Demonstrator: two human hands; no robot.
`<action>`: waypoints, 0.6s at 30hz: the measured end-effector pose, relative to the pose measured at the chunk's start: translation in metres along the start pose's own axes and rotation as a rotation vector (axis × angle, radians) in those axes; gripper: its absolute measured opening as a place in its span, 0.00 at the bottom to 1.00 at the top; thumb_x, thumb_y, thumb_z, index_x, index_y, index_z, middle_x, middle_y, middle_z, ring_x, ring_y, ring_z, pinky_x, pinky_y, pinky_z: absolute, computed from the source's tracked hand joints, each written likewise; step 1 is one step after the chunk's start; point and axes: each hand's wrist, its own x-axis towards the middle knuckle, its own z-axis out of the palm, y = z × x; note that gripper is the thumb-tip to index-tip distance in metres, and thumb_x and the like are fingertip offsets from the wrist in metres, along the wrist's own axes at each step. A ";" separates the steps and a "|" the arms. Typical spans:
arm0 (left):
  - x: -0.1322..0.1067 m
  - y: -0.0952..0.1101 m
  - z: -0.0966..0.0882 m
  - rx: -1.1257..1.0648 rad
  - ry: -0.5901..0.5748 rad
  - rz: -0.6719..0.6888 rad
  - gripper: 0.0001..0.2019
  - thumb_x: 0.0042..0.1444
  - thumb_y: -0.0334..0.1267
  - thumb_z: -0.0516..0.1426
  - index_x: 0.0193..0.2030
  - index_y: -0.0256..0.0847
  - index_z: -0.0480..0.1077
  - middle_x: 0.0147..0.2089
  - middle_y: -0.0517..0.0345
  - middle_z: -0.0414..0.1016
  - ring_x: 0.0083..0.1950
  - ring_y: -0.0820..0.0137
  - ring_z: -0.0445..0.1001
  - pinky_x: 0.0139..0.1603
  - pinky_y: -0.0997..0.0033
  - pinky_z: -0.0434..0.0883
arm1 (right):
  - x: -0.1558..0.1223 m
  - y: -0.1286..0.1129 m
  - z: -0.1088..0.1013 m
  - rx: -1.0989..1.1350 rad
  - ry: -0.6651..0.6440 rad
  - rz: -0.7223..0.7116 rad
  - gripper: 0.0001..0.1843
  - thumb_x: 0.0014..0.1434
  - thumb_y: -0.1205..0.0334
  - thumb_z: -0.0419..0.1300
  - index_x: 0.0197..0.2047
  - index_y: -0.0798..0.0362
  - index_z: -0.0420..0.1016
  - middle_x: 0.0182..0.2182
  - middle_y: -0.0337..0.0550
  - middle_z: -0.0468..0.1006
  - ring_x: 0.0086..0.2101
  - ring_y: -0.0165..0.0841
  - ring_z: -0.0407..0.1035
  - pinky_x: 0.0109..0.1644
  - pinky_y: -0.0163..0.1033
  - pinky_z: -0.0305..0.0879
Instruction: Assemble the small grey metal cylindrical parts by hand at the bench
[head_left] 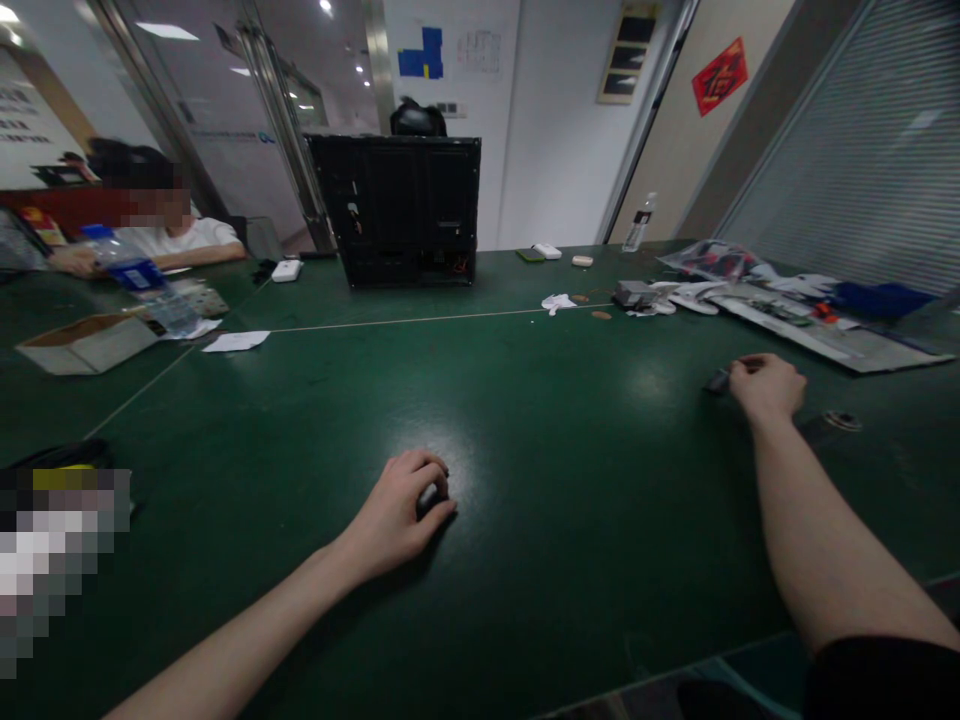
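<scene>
My left hand (397,512) rests on the green work mat (570,560), its fingers curled around a small dark oblong object (429,498). Much of that object is hidden by the fingers. Farther right, my right hand (766,386) is pinching a second small dark object (718,381), which sticks out to the left of the fingertips. Its exact kind is hard to tell. A small round metal fitting (843,421) lies on the mat just beyond my right hand.
A black computer case (397,210) stands at the far side of the table. Printed sheets and white scraps (795,310) lie at the right. A co-worker in a white shirt (180,238) sits at the far left, near a cardboard box (86,345) and a water bottle (139,275).
</scene>
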 end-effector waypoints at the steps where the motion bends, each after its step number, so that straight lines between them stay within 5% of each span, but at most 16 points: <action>1: 0.000 0.000 0.000 -0.001 0.001 -0.001 0.04 0.56 0.37 0.57 0.36 0.41 0.70 0.46 0.53 0.69 0.49 0.61 0.67 0.52 0.55 0.65 | 0.000 0.000 0.000 0.000 -0.006 0.003 0.13 0.52 0.58 0.57 0.40 0.51 0.76 0.34 0.50 0.76 0.34 0.39 0.66 0.37 0.41 0.61; 18: -0.001 -0.004 0.005 0.005 0.030 0.012 0.04 0.56 0.37 0.57 0.37 0.41 0.70 0.45 0.53 0.70 0.49 0.61 0.67 0.51 0.56 0.65 | 0.002 -0.006 -0.015 -0.008 0.005 0.007 0.20 0.47 0.57 0.59 0.45 0.51 0.74 0.38 0.52 0.76 0.41 0.44 0.69 0.42 0.45 0.63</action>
